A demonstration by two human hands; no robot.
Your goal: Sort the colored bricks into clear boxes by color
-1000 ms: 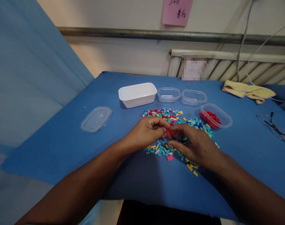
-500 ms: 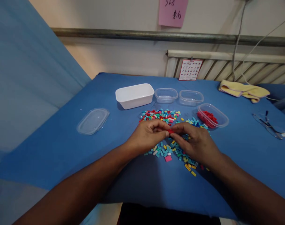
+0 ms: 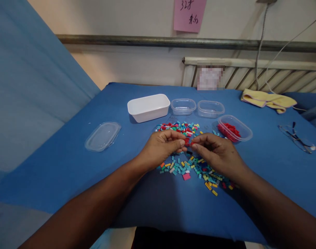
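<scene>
My left hand is closed, with a red toy building brick pinched between thumb and fingertips. Just to its right, my right hand pinches at a small bit of red, seemingly another toy building brick, mostly covered by the fingertips. A small gap shows between the two hands. Beneath and around them lie many loose bricks in turquoise, yellow, red, pink and white. Beyond my right hand stands a clear tub holding red bricks.
A white bin and two clear tubs, one left and one right, line the back. Clear lids lie at left. Eyeglasses and a yellow cloth are at right. Behind the blue-covered table is a radiator.
The hands' fingertips, close together on red bricks before, have drawn slightly apart. More of the red brick in my left hand shows. The view has shifted slightly.
</scene>
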